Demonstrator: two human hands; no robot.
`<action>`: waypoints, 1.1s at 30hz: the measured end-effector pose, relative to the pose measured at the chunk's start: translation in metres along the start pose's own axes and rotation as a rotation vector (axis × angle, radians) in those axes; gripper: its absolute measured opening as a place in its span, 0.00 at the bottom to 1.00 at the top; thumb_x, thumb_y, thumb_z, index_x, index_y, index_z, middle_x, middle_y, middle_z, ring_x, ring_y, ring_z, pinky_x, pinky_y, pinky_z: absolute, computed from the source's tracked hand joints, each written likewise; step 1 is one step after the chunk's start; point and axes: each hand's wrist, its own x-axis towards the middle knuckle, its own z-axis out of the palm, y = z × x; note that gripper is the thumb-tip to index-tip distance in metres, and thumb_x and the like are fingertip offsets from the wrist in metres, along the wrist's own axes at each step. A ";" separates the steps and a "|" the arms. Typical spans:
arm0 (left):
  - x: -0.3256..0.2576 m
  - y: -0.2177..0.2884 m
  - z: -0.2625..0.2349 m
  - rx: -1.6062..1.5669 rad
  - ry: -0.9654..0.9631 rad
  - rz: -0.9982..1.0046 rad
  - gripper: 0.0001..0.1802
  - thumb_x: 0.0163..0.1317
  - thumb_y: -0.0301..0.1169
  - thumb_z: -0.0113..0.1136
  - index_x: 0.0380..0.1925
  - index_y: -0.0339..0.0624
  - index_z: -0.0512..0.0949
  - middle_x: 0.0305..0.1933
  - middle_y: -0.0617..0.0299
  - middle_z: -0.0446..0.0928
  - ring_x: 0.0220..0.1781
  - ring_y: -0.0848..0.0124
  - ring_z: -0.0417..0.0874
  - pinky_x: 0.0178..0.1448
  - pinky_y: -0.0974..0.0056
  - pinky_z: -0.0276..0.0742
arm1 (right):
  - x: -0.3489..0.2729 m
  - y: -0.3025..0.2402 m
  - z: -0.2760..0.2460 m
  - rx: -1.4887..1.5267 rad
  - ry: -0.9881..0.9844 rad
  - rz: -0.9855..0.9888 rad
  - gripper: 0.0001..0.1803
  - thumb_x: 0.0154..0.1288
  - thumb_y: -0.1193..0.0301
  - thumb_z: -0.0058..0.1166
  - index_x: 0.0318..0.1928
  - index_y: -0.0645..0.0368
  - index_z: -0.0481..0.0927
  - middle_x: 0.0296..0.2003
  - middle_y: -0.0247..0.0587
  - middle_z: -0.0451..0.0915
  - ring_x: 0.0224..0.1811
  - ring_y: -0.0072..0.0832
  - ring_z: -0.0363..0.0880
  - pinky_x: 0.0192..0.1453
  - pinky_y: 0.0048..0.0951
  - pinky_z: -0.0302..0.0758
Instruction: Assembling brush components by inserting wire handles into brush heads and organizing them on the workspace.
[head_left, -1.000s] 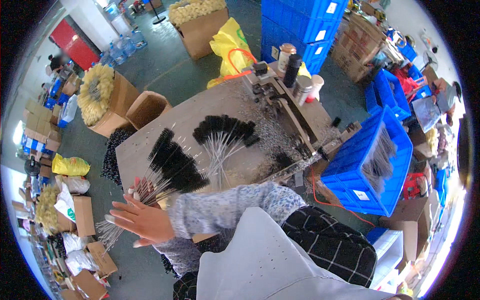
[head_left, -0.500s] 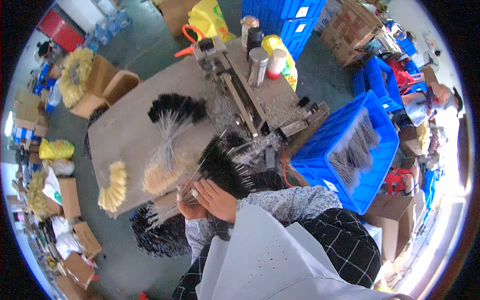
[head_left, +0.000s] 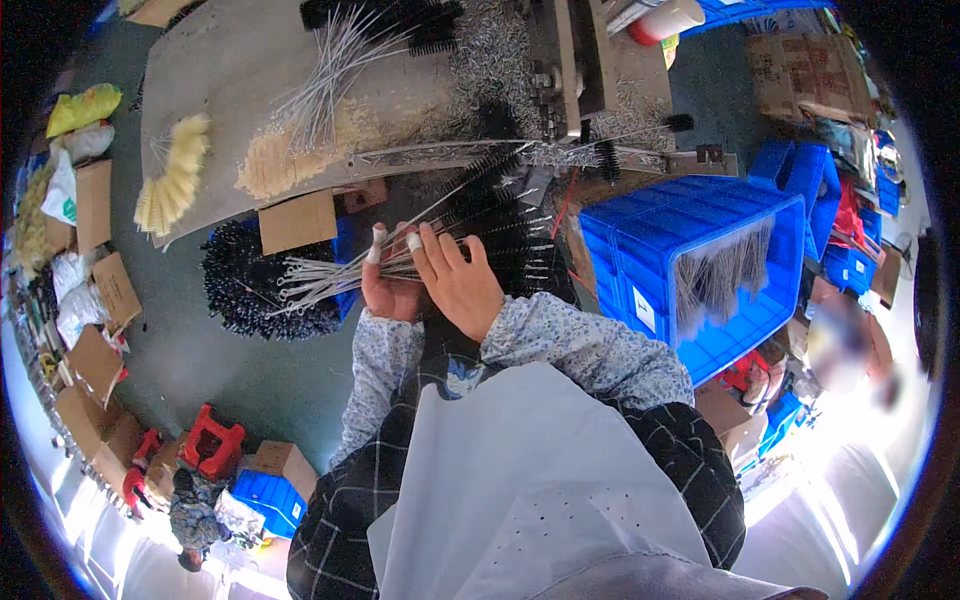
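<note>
A bundle of thin black-bristled wire brushes [head_left: 490, 215] lies across my hands, its looped wire ends [head_left: 318, 283] fanning out to the left. My left hand [head_left: 388, 290] is closed around the wire handles from below, thumb up, with white wrapping on the thumb tip. Over the same wires rests my right hand [head_left: 462, 285], its fingers stretched out and slightly spread, one fingertip wrapped in white. Both hands are off the near edge of the worktable [head_left: 215, 75]. Part of the bristled ends is lost in dark clutter behind my right hand.
On the table are loose white wires [head_left: 335, 75], pale bristle tufts [head_left: 285, 160], a cream brush strip [head_left: 178, 175] and a metal fixture [head_left: 565, 75]. A blue crate [head_left: 640, 240] of wire brushes stands right. Below left sits a heap of black brushes [head_left: 250, 285] beside cardboard [head_left: 298, 222].
The view has tilted down toward my lap, so the table sits higher in it. The brush bundle's looped ends now show clear of the table edge. My right hand's fingers are more spread.
</note>
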 end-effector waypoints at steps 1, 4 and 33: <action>0.002 0.001 0.000 0.029 0.033 -0.009 0.17 0.58 0.37 0.43 0.48 0.49 0.65 0.52 0.53 0.66 0.54 0.59 0.66 0.58 0.55 0.61 | 0.001 0.000 0.004 -0.013 0.024 0.015 0.24 0.52 0.67 0.40 0.51 0.61 0.64 0.55 0.48 0.59 0.49 0.33 0.61 0.49 0.41 0.59; 0.013 0.007 0.006 0.073 0.142 -0.054 0.18 0.57 0.36 0.45 0.49 0.49 0.65 0.52 0.54 0.66 0.54 0.59 0.66 0.58 0.55 0.61 | 0.008 0.002 0.010 -0.009 0.026 0.050 0.24 0.52 0.67 0.41 0.51 0.61 0.64 0.55 0.47 0.60 0.48 0.32 0.62 0.48 0.40 0.60; 0.079 0.035 0.037 0.192 0.119 -0.294 0.18 0.55 0.37 0.45 0.47 0.47 0.65 0.46 0.53 0.71 0.47 0.62 0.71 0.52 0.58 0.67 | 0.059 -0.003 0.001 -0.022 0.048 0.363 0.22 0.51 0.68 0.44 0.50 0.52 0.66 0.55 0.43 0.61 0.45 0.29 0.63 0.44 0.38 0.58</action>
